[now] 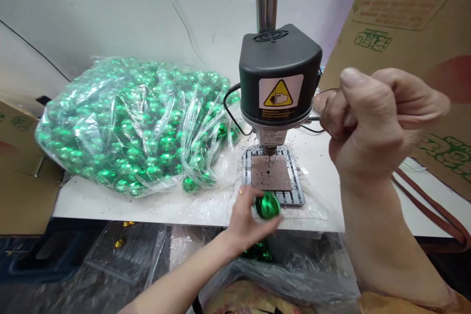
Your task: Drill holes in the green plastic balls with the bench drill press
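My left hand pinches a shiny green faceted ball between thumb and fingers, just at the front edge of the drill press base. Raised at the right, my right hand is closed in a fist around the lever of the bench drill press; only a short bit of its rod shows beside the black motor head. Below the chuck, a thin bit points down at a brown board with a dark hole in it. Dark shavings lie scattered around the base.
A large clear plastic bag full of green balls lies on the white table at the left. Below the table edge, more green balls sit in clear plastic. Cardboard boxes stand on both sides. A brown strap lies at the right.
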Available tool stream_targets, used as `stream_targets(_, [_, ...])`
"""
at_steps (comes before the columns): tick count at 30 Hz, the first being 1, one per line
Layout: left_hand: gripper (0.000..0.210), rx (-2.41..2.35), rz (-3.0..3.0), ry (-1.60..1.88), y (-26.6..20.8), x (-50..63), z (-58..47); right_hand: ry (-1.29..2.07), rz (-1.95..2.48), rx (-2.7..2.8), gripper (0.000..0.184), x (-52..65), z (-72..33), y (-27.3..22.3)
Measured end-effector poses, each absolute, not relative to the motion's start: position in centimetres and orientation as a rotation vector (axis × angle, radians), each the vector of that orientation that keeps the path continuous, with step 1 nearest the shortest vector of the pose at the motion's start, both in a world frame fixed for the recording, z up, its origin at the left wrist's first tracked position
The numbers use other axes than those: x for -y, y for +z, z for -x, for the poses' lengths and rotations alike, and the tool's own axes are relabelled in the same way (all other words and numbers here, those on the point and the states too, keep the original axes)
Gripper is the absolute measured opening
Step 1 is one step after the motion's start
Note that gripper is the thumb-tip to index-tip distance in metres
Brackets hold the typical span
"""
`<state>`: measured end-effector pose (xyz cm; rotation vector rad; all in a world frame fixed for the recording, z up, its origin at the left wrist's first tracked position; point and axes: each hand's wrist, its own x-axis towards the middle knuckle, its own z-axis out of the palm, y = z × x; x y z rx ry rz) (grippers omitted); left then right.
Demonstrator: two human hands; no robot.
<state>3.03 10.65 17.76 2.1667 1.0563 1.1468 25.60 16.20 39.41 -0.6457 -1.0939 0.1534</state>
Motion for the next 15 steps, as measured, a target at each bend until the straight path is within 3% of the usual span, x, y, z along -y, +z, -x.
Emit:
stream_targets(4, [0.063,-0.726,-2.603,0.760,15.9,-5.6,0.8,0.092,0.645,1.097,0.054,-16.2,-25.8,38.6])
stream_targets(7, [0.064,-0.683,-2.636,0.738,15.6,-7.1,2.1,0.078,0.643,1.097,0.054,-16.3,-25.7,38.5])
stream_targets(10, [0.027,-0.917,-2.524,0.951,17.9,-13.5,2.1,0.099,0.634,1.091,0.057,-16.2,-25.5,38.7])
stream_targets(15, [0.034,-1.538,-2.487,0.877,24.1,-27.0,-0.1,0.096,0.602,1.106,0.058,-16.1,-25.2,38.7])
